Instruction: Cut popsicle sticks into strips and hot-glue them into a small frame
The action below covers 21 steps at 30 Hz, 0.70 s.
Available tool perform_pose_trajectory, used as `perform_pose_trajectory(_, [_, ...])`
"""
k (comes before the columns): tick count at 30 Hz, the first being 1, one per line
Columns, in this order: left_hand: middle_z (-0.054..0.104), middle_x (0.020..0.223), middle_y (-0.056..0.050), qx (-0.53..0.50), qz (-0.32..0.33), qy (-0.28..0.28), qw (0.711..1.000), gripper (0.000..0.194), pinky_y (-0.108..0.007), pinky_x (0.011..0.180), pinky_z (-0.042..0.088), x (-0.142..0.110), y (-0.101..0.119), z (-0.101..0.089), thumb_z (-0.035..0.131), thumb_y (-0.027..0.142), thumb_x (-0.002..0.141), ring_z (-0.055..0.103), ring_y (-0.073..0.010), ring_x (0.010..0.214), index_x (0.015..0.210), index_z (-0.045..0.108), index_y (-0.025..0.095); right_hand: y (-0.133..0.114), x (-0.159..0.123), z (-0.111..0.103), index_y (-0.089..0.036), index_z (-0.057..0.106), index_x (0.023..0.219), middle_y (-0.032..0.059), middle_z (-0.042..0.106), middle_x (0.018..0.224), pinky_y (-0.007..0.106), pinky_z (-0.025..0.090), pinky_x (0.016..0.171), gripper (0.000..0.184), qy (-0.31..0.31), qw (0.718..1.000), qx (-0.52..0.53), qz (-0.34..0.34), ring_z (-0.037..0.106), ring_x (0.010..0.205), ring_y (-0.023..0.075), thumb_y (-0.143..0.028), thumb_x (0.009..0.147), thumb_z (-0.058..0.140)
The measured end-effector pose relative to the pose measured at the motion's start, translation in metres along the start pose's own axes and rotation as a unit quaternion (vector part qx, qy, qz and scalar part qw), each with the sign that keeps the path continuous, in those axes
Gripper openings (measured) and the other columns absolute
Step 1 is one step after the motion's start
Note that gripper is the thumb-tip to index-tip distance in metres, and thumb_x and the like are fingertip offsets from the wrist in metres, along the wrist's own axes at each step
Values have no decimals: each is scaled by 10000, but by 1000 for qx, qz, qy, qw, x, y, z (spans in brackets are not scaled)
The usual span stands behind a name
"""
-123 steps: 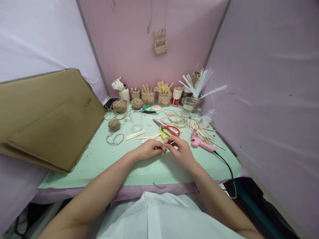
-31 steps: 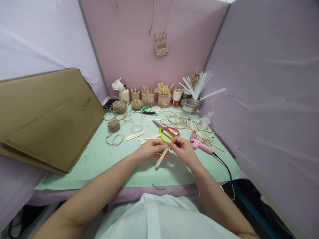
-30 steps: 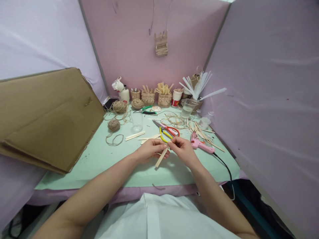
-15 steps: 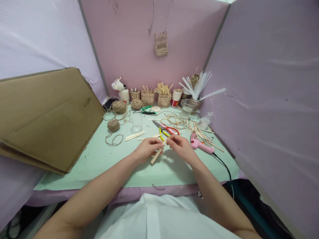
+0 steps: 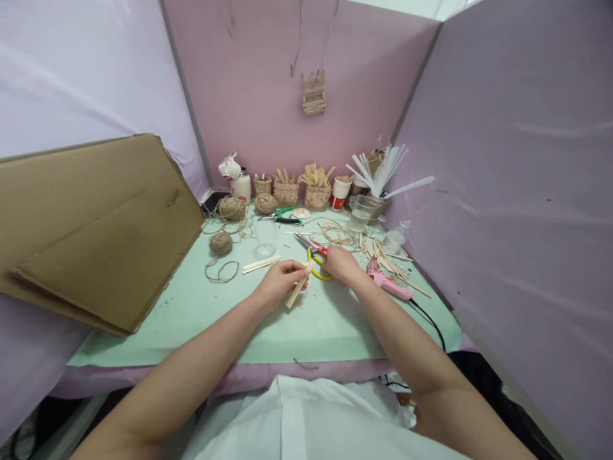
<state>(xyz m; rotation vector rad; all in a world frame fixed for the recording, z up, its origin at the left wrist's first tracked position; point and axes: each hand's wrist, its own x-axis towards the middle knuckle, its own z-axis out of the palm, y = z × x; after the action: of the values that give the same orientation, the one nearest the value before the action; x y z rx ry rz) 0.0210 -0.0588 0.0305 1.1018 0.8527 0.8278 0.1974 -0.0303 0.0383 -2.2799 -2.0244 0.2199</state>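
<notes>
Between the thumb and fingers of my left hand (image 5: 282, 281) is a flat pale wooden stick (image 5: 297, 294), held at a slant above the table. My right hand (image 5: 341, 265) is closed around the red handles of the scissors (image 5: 306, 241), which still lie on the table with their blades pointing away to the left. Its fingertips are partly hidden behind the hand. Yellow-handled pliers (image 5: 320, 275) lie right beside the scissors, between my two hands. A few thin sticks (image 5: 261, 264) rest to the left of them.
A pink glue gun (image 5: 390, 285) with a black cord lies at right, near scattered wood pieces (image 5: 383, 255). A clear cup (image 5: 265, 239), twine balls (image 5: 221, 243) and green-handled pliers (image 5: 287, 219) stand or lie farther back. A big cardboard sheet (image 5: 105, 236) leans at left.
My right hand has left the wooden stick and moved forward and right onto the scissors' handles. The left hand keeps the stick, now slightly lower to the left. The view has shifted a little.
</notes>
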Motion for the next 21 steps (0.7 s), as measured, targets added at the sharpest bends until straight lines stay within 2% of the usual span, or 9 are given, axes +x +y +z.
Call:
perform_pose_trajectory(4, [583, 616, 8, 21, 20, -7, 1000, 291, -235, 594, 454, 2, -4, -2, 736, 387, 614, 541, -93, 563, 716, 603, 148, -4, 1, -1, -115, 625, 996, 170, 673, 971, 275, 417, 662, 322, -7, 1000, -2, 14, 627, 911, 268, -168, 679, 647])
perform_pose_trajectory(8, [588, 610, 4, 39, 36, 0, 999, 289, -239, 581, 440, 1, -2, -3, 723, 395, 615, 536, -101, 561, 697, 605, 145, -4, -5, -2, -126, 623, 975, 169, 671, 964, 276, 409, 665, 263, 9, 1000, 11, 26, 628, 905, 260, -185, 719, 613])
perform_pose_trajectory(13, [584, 589, 11, 55, 59, 6, 997, 266, -238, 583, 426, -3, 5, 0, 711, 384, 623, 526, -99, 558, 673, 604, 146, 18, -28, -10, -124, 570, 968, 156, 647, 939, 275, 385, 625, 238, 43, 997, 43, 38, 610, 837, 242, -235, 759, 556])
perform_pose_trajectory(16, [585, 589, 10, 76, 67, 7, 995, 259, -236, 579, 419, -5, 8, 2, 702, 378, 626, 526, -101, 559, 666, 601, 143, 36, -52, -13, -159, 534, 942, 69, 622, 847, 255, 378, 613, 203, 51, 993, 100, 28, 574, 767, 188, -256, 763, 540])
perform_pose_trajectory(17, [584, 591, 10, 83, 67, 8, 994, 256, -234, 572, 415, -6, 8, 2, 700, 374, 625, 529, -103, 559, 666, 599, 142, 41, -62, -12, -164, 524, 923, 41, 597, 805, 248, 375, 603, 198, 41, 981, 190, 9, 550, 724, 166, -263, 755, 556])
perform_pose_trajectory(19, [580, 589, 10, 94, 61, 1, 994, 247, -226, 552, 405, -11, 9, 4, 696, 363, 629, 531, -105, 554, 672, 595, 142, 48, -85, -9, -174, 493, 933, -7, 528, 745, 237, 367, 562, 249, -13, 922, 387, -18, 482, 627, 124, -358, 776, 554])
perform_pose_trajectory(21, [575, 583, 9, 98, 48, -14, 994, 239, -220, 535, 399, -17, 10, 5, 690, 355, 642, 528, -103, 542, 685, 591, 142, 51, -111, -5, -185, 477, 920, -41, 442, 686, 224, 325, 504, 316, -88, 867, 490, -18, 383, 547, 94, -472, 798, 528])
